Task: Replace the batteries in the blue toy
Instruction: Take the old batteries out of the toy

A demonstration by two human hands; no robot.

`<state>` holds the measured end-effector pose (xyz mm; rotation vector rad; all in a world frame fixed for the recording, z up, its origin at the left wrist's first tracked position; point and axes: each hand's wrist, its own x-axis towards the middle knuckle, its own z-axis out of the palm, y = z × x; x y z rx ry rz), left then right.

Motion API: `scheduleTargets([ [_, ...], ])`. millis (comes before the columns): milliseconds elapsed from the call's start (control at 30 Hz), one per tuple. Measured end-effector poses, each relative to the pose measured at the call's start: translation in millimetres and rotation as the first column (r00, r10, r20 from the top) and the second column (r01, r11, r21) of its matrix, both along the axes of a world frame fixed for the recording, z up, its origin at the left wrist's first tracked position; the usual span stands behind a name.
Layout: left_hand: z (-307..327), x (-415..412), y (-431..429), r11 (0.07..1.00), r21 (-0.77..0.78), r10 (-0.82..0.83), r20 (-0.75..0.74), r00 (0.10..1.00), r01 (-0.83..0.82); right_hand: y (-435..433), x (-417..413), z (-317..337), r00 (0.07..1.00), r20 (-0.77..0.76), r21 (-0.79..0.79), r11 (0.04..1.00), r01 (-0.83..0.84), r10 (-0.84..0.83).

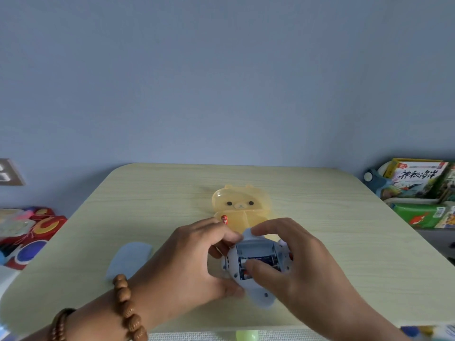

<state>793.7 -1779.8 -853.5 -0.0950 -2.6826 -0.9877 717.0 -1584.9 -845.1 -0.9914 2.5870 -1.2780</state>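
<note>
Toy [256, 267]: held belly-up just above the worktop [344, 217], near edge, long axis running away from the person.
Compartment: open; two batteries [258, 260] are seen lying crosswise (a third cannot be ruled out).
Right hand [293, 262]: nearer, thumb pressed on the cells.
Left hand [197, 257]: clamped on the toy's left side, one red battery [224, 219] pinched.
Cover [130, 260]: one, left.
Bear box [242, 207]: one, beyond.

The pale blue toy [256, 267] lies underside up at the near table edge, compartment open, batteries [258, 260] inside; its cover [130, 259] lies left.
</note>
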Motion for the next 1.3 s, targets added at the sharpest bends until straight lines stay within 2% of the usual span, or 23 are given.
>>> scheduleTargets([
  [233,2.0,2.1,4.1,0.999,-0.040,-0.003,-0.018,1.000,0.002,-11.0,8.1,0.7,0.997,0.013,-0.022,0.997,0.070,-0.070],
  [433,-0.5,-0.1,4.6,1.000,-0.020,-0.005,-0.014,1.000,0.005,-17.0,8.8,-1.0,0.994,0.009,0.021,0.994,0.110,-0.110],
  [833,-1.0,-5.9,-0.4,0.999,0.001,-0.049,-0.035,0.998,0.049,-13.8,8.1,-1.8,0.994,-0.006,0.017,0.994,0.108,-0.108],
  [900,-0.3,-5.6,-1.3,0.999,0.004,-0.051,-0.032,0.998,0.051,-11.5,9.4,-2.2,0.995,-0.023,0.020,0.995,0.096,-0.095],
  [1000,1.6,-4.1,-2.5,0.998,0.009,-0.055,-0.023,0.998,0.055,-5.1,5.8,-4.8,0.980,-0.200,0.080,0.996,0.034,-0.018],
  [1067,1.9,-3.9,-2.9,0.998,0.005,-0.059,-0.007,0.998,0.059,-2.4,2.4,-3.9,0.962,-0.267,0.150,0.989,-0.010,0.050],
  [1200,1.8,-5.4,-3.0,0.998,0.006,-0.060,0.019,0.998,0.060,-2.8,-4.4,2.1,0.956,-0.269,0.210,0.976,-0.062,0.119],
  [1300,2.2,-6.4,-4.2,0.998,0.014,-0.054,0.035,0.998,0.053,-2.9,-7.7,10.8,0.973,-0.203,0.147,0.986,-0.083,0.113],
])
